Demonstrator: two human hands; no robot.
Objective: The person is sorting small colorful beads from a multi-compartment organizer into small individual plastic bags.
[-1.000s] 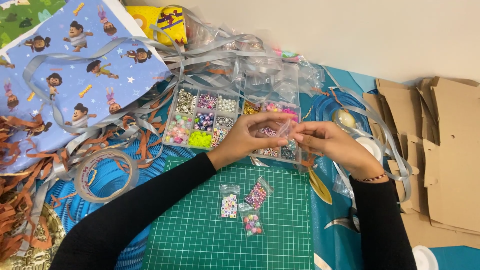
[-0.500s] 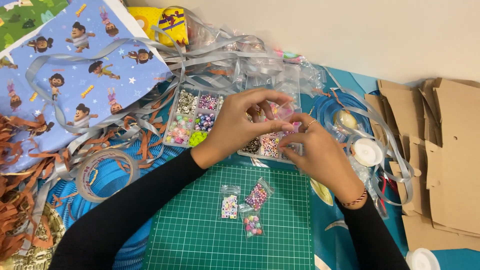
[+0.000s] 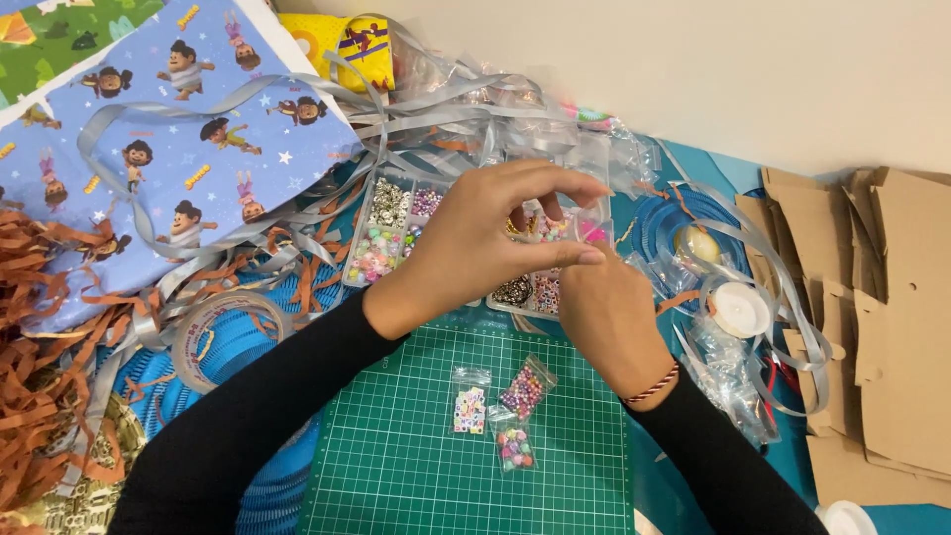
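Observation:
Over a clear bead organizer box (image 3: 388, 210), my left hand (image 3: 474, 248) and my right hand (image 3: 606, 312) meet. Between them they pinch a small clear bag (image 3: 590, 226) with pink showing through it. My left fingers arch over the bag's top and hide most of my right fingertips. The box's compartments hold coloured, silver and pearl beads. Closer to me, three small filled bead bags (image 3: 470, 401) (image 3: 526, 388) (image 3: 513, 446) lie on a green cutting mat (image 3: 396, 466).
A roll of clear tape (image 3: 223, 332) lies left of the mat. Cartoon-print wrapping paper (image 3: 178, 139), silver ribbon (image 3: 446, 104) and brown paper shreds (image 3: 40, 396) fill the left and back. A white spool (image 3: 738, 309) and flat cardboard pieces (image 3: 892, 317) lie on the right.
Both hands moved away from me and up over the bead box with the small bag. My right hand turned so that its back faces me. The view shifted slightly.

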